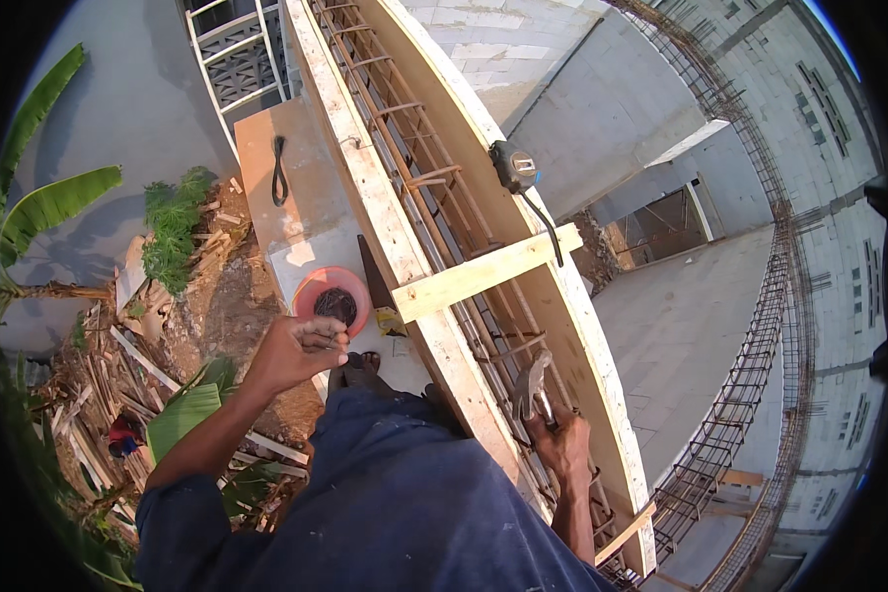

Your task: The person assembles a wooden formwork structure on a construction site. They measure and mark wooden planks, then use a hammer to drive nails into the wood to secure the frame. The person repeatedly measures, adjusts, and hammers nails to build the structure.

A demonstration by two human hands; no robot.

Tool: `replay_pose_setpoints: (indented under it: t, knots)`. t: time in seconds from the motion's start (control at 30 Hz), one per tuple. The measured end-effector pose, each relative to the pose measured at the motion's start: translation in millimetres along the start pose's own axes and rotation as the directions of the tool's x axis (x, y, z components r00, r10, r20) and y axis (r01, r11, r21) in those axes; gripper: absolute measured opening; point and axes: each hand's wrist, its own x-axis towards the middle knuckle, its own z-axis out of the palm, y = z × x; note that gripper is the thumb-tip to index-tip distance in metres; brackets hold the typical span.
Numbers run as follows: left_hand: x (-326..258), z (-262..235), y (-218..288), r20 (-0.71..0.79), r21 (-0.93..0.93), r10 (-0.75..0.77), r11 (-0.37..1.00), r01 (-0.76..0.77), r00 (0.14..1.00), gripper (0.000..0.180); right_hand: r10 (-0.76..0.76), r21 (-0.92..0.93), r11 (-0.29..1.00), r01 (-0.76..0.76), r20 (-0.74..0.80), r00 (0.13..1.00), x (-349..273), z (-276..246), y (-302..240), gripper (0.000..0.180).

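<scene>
My left hand is raised in front of my body with its fingers curled and pinched together; what they hold, if anything, is too small to name. Just beyond it, lower down, a red plastic bowl holds a dark heap, perhaps nails. In my right hand is a hammer, gripped close to its metal head, over the rebar cage between two long formwork boards. A short wooden crosspiece spans both boards ahead of my right hand. On the right board's edge sits a black tape measure.
A plywood platform with a dark cord loop lies left of the boards, near a white metal frame. Scrap wood and plants cover the lower ground. Block walls and more rebar stand right.
</scene>
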Motion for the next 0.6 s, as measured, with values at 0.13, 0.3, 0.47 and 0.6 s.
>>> replay_pose_setpoints:
  t: [0.13, 0.3, 0.47, 0.6]
  knots:
    - [28, 43, 31, -0.054, -0.120, 0.115, 0.985, -0.121, 0.992, 0.022, 0.080, 0.133, 0.988, -0.073, -0.045, 0.996, -6, -31, -15, 0.034]
    - [75, 71, 50, 0.018, 0.234, 0.331, 0.916, -0.326, 0.943, 0.022, 0.082, 0.510, 0.855, -0.094, 0.047, 0.996, -4, -48, -50, 0.032]
    - [106, 76, 41, -0.010, 0.315, 0.331, 0.897, -0.311, 0.944, 0.027, -0.227, 0.843, 0.532, 0.083, 0.048, 0.973, 6, -41, -72, 0.038]
    - [109, 75, 35, 0.021, 0.347, 0.479, 0.820, -0.456, 0.877, 0.019, -0.182, 0.668, 0.743, 0.047, 0.134, 0.974, 13, -29, -80, 0.037]
